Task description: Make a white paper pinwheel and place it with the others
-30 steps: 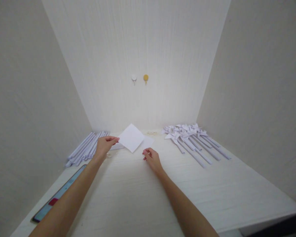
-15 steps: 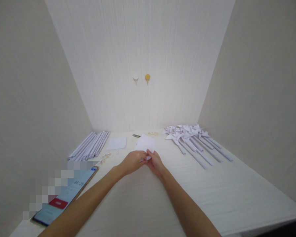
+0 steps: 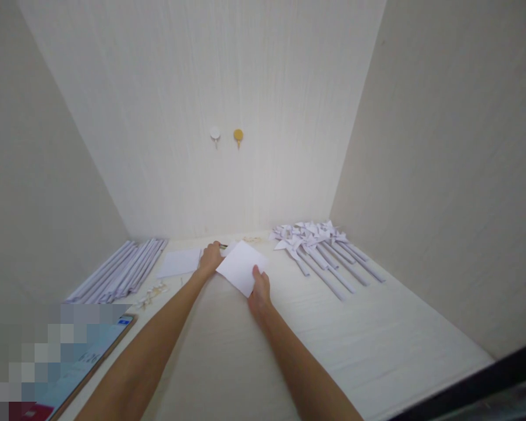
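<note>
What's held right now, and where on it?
The right hand pinches a white paper sheet at its near corner, thumb on top. The left hand touches its far-left corner; a firm grip cannot be told.

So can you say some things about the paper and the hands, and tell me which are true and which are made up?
1. The right hand holds a white sheet. True.
2. The pinwheels lie left of the hands. False: they lie to the right.
3. Rolled paper sticks lie on the left. True.
4. Three hooks are on the wall. False: two, one white, one gold.
5. The left hand rests on the phone. False: it is beside the sheet.
</note>
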A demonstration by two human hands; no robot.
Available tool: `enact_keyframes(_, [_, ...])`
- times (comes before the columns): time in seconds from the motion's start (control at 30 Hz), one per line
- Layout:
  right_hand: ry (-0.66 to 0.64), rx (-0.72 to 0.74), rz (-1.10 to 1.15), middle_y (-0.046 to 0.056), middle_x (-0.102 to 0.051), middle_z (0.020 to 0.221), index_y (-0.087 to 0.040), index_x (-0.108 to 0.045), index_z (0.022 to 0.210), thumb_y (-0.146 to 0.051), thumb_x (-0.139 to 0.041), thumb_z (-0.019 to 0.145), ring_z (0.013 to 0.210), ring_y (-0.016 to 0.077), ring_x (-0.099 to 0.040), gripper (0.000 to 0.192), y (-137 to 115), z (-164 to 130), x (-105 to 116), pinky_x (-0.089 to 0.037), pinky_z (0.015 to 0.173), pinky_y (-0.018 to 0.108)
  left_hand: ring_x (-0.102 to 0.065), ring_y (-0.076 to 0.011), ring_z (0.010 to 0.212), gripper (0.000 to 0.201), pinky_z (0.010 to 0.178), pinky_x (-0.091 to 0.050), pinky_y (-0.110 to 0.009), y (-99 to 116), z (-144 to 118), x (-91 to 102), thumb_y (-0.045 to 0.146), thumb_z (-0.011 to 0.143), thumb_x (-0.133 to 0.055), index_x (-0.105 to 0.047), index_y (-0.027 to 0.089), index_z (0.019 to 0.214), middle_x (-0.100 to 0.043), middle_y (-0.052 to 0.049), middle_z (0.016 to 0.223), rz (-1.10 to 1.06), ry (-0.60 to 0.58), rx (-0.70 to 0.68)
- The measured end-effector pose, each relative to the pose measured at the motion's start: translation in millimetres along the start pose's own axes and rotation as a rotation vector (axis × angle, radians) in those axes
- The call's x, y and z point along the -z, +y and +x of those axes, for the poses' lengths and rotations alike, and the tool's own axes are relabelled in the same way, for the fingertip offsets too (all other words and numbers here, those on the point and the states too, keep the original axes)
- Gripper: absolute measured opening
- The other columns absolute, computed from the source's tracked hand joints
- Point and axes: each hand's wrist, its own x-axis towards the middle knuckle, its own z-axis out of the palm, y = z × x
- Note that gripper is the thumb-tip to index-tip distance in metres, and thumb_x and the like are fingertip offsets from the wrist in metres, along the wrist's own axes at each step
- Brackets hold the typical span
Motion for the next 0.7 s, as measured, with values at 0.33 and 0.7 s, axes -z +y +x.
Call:
enact_keyframes(0.33, [0.01, -0.06, 0.18, 0.007, -0.067, 0.086, -0.017, -0.053, 0.086, -0.03, -0.051, 0.074, 0.079, 0.0183, -0.063, 0.018, -7.3, -4.4, -5.3, -0.051, 0.064, 0.03, -0.06, -0.0188, 0.078, 0.017, 0.059, -0.04, -0.023, -2.7, 4.6, 4.8, 0.027, 0.068, -0.052, -0.06, 0.014, 0.074, -0.066, -0.007, 0.079, -0.095, 0.008, 0.028])
enact_keyframes(0.7, [0.01, -0.135, 0.305, 0.003, -0.069, 0.065, -0.016, -0.058, 0.071, -0.016, -0.055, 0.072, 0.073, 0.0185, -0.065, 0.003, -20.9, -16.5, -11.0, -0.051, 0.071, 0.031, -0.056, -0.026, 0.089, 0.046, 0.073, -0.04, -0.032, -88.8, -15.1, 64.6, 0.029, 0.065, -0.058, -0.049, 0.006, 0.104, -0.061, -0.016, 0.094, -0.08, 0.33, 0.302])
